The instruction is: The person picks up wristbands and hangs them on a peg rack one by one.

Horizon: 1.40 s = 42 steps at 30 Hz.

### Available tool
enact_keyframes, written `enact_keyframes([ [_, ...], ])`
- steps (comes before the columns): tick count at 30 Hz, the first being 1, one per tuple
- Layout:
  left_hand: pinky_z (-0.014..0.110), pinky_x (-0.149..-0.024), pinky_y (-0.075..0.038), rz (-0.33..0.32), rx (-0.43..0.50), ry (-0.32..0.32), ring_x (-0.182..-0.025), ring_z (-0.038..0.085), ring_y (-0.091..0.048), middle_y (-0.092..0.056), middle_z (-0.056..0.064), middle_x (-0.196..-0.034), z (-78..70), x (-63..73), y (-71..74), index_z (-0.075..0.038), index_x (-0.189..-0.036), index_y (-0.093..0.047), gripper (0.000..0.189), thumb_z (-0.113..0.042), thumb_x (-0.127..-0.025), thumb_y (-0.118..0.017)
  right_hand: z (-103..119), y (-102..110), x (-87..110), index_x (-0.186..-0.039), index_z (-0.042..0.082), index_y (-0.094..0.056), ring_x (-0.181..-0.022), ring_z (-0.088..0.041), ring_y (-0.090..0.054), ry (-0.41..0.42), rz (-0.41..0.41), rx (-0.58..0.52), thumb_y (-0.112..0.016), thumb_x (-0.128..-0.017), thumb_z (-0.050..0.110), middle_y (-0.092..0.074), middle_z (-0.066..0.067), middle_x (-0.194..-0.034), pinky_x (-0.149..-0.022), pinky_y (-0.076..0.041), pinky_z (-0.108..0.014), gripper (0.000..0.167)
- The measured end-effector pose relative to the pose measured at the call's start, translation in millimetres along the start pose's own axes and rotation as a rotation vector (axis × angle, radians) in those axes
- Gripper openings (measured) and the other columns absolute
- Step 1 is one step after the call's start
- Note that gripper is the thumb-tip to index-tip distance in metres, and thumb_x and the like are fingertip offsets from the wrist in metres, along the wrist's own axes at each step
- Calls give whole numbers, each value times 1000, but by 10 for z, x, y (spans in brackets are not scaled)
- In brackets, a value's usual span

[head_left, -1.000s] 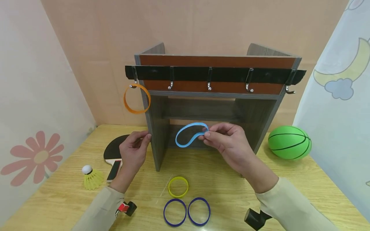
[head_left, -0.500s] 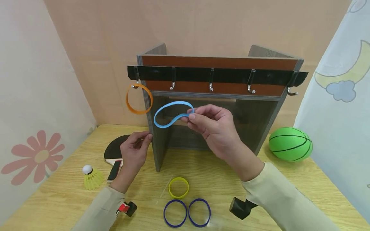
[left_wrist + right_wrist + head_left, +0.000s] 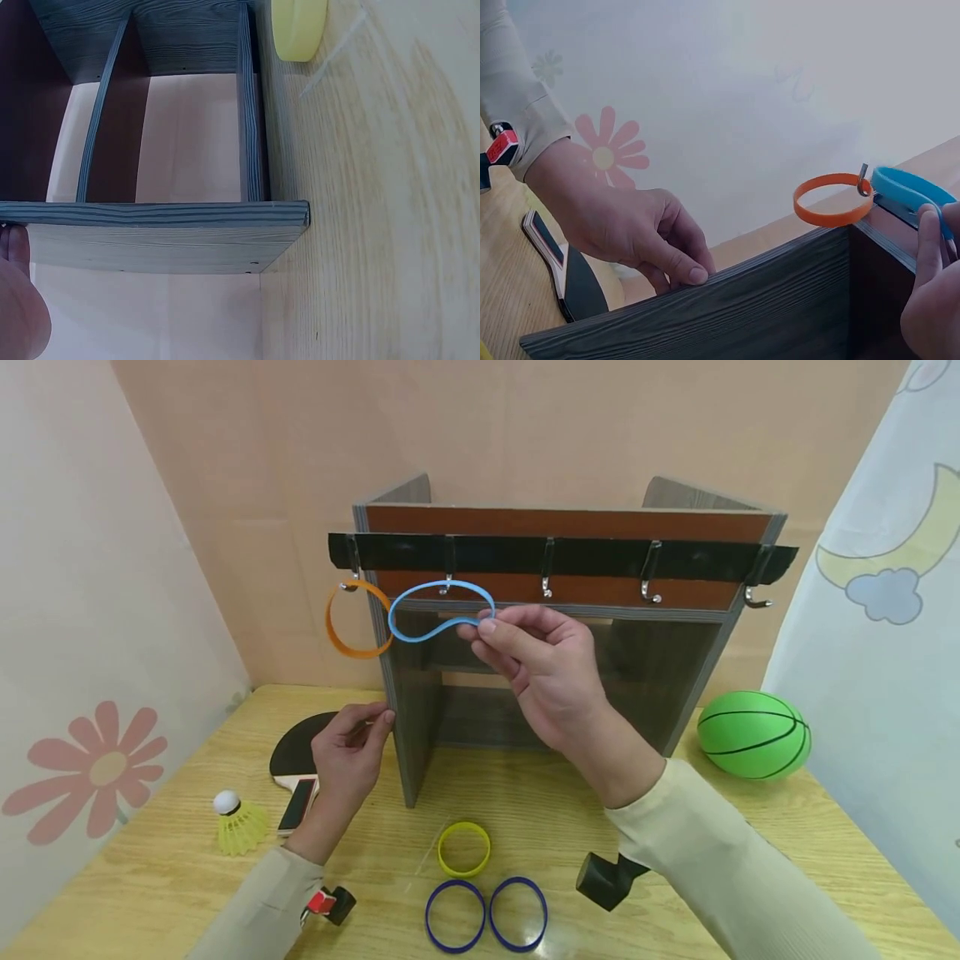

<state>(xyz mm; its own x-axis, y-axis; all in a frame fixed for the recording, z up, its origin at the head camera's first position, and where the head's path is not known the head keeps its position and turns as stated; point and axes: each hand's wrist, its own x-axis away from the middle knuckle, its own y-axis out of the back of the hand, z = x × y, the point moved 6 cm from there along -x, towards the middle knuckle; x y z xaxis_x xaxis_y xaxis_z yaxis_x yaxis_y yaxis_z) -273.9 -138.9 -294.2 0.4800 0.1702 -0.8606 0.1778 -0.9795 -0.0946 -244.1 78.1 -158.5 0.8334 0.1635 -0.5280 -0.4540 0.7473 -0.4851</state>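
My right hand (image 3: 551,672) pinches a light blue silicone wristband (image 3: 411,640) between thumb and fingers. The band bends into a curve just below the second hook (image 3: 448,585) from the left; in the head view it overlaps that hook, and contact cannot be told. On the leftmost hook hangs an orange wristband (image 3: 358,654). With thumb and fingertips, my left hand (image 3: 348,756) grips the front edge of the left side panel (image 3: 401,727) of a grey wooden shelf. The right wrist view shows the left thumb (image 3: 696,275) against that panel.
A yellow wristband (image 3: 442,862) and two dark blue wristbands (image 3: 428,914) lie on the table in front. At left are a shuttlecock (image 3: 240,827) and a table tennis bat (image 3: 296,752). A green ball (image 3: 753,735) sits at right. Several hooks line the black strip (image 3: 495,552).
My right hand has raised the light blue wristband and carried it left, from in front of the shelf's opening up to the hook row. The left hand stays on the panel.
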Motion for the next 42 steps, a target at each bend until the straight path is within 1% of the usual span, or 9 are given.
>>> enact_keyframes([
  [8, 21, -66, -54, 6, 13, -2, -76, 12, -64, -64, 21, -81, -9, 9, -15, 12, -90, -67, 10, 16, -81, -65, -18, 41, -2, -81, -1, -69, -78, -26, -69, -3, -51, 0, -54, -87, -17, -66, -14, -82, -75, -55, -31, 23],
  [15, 22, -68, -54, 15, 8, -6, -77, 12, -64, -64, 21, -81, -8, 13, -26, 12, -90, -67, 9, 14, -82, -65, -74, 107, 15, -79, 2, -68, -78, -25, -69, -25, -96, 32, -56, -87, -16, -66, -13, -81, -75, -55, -31, 23],
  [20, 21, -68, -54, 12, 7, -1, -77, 11, -64, -64, 21, -81, -11, 13, -34, 12, -90, -67, 11, 17, -80, -65, -114, 139, 21, -78, 2, -68, -77, -26, -69, -36, -96, 59, -57, -87, -16, -67, -13, -80, -74, -56, -32, 23],
  [24, 21, -67, -54, 4, 13, -10, -76, 11, -64, -64, 21, -80, -12, 12, -37, 13, -89, -67, 11, 18, -80, -65, -139, 160, 27, -79, 2, -67, -75, -25, -69, -53, -95, 88, -58, -87, -15, -68, -14, -80, -73, -56, -32, 21],
  [28, 21, -66, -54, -2, 19, -25, -75, 11, -64, -63, 23, -79, -16, 11, -34, 14, -89, -67, 10, 18, -79, -65, -159, 210, 45, -80, 2, -67, -74, -23, -69, -78, -114, 133, -60, -86, -14, -69, -14, -80, -73, -56, -33, 19],
  [31, 21, -66, -54, 1, 21, -23, -75, 12, -64, -63, 23, -80, -12, 10, -35, 13, -89, -67, 10, 17, -80, -65, -162, 262, 70, -80, 2, -68, -74, -23, -69, -96, -128, 174, -61, -86, -12, -69, -14, -80, -75, -55, -34, 17],
  [36, 21, -67, -54, 10, 15, -15, -75, 11, -64, -63, 24, -80, -35, -1, -46, 14, -89, -67, 12, 19, -79, -64, -162, 371, 166, -83, 1, -68, -78, -26, -69, -154, -148, 246, -65, -86, -8, -68, -15, -81, -79, -54, -37, 10],
  [39, 20, -67, -54, 9, 7, -26, -74, 10, -64, -62, 26, -78, -115, -23, -52, 17, -88, -65, 11, 21, -78, -64, -180, 433, 260, -87, 0, -66, -83, -28, -68, -211, -149, 303, -67, -85, -5, -67, -18, -86, -81, -53, -39, 5],
  [42, 19, -67, -54, 4, -9, -32, -74, 9, -64, -62, 27, -77, -212, -47, -50, 18, -86, -64, 9, 21, -78, -64, -202, 478, 367, -90, -2, -65, -85, -28, -68, -256, -130, 365, -68, -85, -3, -67, -20, -91, -82, -53, -40, 6],
])
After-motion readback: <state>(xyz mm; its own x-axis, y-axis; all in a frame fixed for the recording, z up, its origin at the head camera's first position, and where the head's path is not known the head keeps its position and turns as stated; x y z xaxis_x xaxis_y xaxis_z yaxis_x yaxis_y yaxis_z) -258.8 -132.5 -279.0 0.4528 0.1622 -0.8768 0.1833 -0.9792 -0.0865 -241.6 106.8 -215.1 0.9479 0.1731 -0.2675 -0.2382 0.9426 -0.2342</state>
